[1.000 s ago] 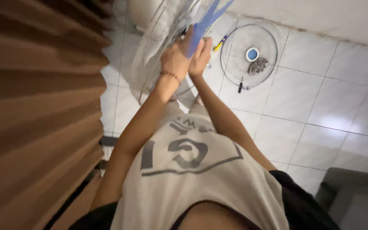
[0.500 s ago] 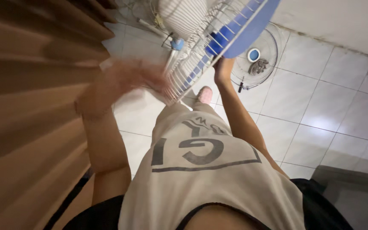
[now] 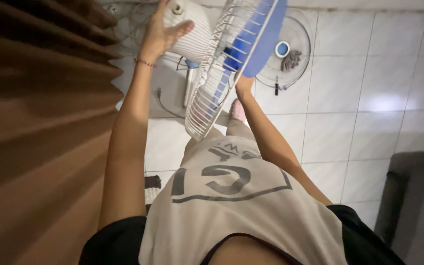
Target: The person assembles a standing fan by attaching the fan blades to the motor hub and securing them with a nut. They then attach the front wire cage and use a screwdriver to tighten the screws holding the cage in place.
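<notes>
A brown folded curtain (image 3: 35, 137) hangs on the near left. A dark grey seat (image 3: 415, 196) sits on the near right. The floor is white square tiles (image 3: 369, 122).

Farther off, a white wire fan guard with blue blades (image 3: 231, 64) is held up over the floor. The left hand (image 3: 160, 32) is open and lies flat on the white ribbed motor housing (image 3: 195, 34) behind the guard. The right hand (image 3: 244, 84) touches the guard's lower side, but its grip is hidden, so I cannot tell how it closes.

Far away, a second round wire guard (image 3: 290, 54) lies flat on the tiles.
</notes>
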